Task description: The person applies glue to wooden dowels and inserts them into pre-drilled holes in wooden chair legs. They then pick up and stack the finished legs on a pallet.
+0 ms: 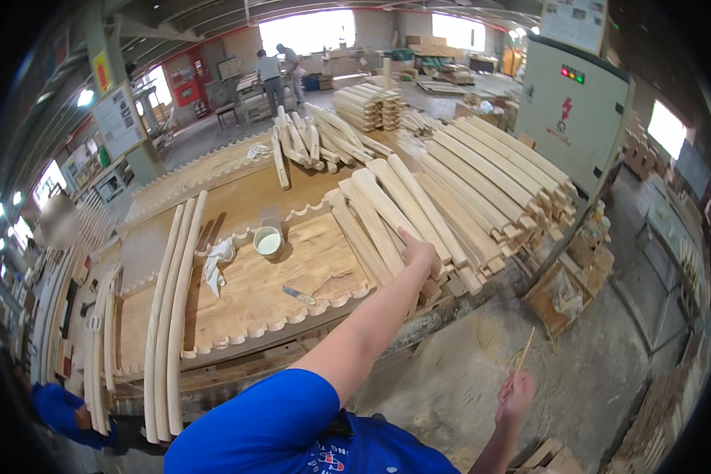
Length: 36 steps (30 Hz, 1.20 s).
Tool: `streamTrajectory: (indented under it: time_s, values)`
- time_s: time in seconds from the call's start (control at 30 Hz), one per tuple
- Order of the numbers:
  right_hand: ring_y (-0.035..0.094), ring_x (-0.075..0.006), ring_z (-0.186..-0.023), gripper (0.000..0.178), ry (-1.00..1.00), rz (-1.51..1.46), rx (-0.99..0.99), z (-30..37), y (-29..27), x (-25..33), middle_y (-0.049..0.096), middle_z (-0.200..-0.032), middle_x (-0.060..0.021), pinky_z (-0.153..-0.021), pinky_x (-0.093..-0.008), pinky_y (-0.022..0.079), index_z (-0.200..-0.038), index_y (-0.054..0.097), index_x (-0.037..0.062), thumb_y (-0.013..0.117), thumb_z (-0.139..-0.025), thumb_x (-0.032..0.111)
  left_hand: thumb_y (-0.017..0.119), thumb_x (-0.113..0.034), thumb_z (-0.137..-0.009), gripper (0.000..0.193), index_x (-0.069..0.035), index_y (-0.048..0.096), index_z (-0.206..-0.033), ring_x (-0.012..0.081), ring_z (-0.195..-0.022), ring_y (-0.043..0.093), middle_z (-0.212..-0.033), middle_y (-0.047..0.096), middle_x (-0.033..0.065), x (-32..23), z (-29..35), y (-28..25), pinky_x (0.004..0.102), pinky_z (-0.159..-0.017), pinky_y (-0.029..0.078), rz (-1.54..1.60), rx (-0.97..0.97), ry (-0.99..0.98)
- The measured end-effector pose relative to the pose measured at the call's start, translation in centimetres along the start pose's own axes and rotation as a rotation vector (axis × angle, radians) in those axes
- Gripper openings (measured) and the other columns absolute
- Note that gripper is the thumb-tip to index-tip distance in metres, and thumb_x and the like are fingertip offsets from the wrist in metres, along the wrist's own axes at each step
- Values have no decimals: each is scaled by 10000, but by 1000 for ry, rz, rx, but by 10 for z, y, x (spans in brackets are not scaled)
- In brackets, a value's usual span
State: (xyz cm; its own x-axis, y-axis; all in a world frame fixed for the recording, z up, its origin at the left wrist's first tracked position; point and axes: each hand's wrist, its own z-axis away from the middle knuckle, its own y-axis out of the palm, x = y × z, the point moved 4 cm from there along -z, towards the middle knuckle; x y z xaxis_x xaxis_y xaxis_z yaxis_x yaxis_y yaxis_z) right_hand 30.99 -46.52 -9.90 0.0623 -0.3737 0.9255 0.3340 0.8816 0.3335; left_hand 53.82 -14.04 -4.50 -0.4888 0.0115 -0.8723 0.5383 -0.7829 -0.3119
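Note:
My left hand (421,253) reaches over the table to the near ends of a loose pile of pale wooden bars (383,207). Its fingers close round the end of one bar and are partly hidden. Low on the right, my right hand (516,393) is away from the table, its fingers pinched on a thin wooden stick (528,347) that points upward. On the plywood board (316,257) with scalloped edge strips stand a white cup (268,242) of pale liquid, a crumpled white cloth (219,261) and a small flat-bladed tool (299,295).
Three long rods (174,316) lie across the table's left end. More bars are stacked at the right (498,174) and heaped at the back (316,138). A grey electrical cabinet (565,110) stands right of the table. Two people work far off; another person's blue sleeve (55,411) shows at lower left.

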Motion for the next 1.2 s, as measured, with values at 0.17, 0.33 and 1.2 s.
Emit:
streamTrajectory:
  time_s: [0.17, 0.33, 1.2]
  values:
    - [384, -40, -454, 146, -90, -27, 121, -18, 17, 8, 489, -638, 1, -383, -175, 249, -922, 536, 46, 507, -941, 187, 510, -108, -860, 430, -95, 309, -1239, 308, -881, 568, -1048, 505, 180, -10, -10, -11, 426, -697, 531, 704, 258, -14]
    - [373, -36, -458, 151, -95, 2, 281, -50, 83, 20, 488, -641, 9, -385, -174, 242, -943, 539, 51, 493, -950, 195, 442, -169, -930, 253, -26, 373, -1128, 267, -659, 563, -844, 514, 146, -53, 7, -99, 411, -538, 531, 1278, 265, 14]
    - [651, -256, -946, 183, -1273, 1751, 1056, 83, 592, -59, 676, -976, -134, -749, -386, 516, -948, 688, 77, 557, -827, 121, 517, -151, -885, 649, -261, 174, -1425, 185, -632, 526, -964, 495, 93, 244, 210, -334, 307, -522, 499, 1221, 126, 168]
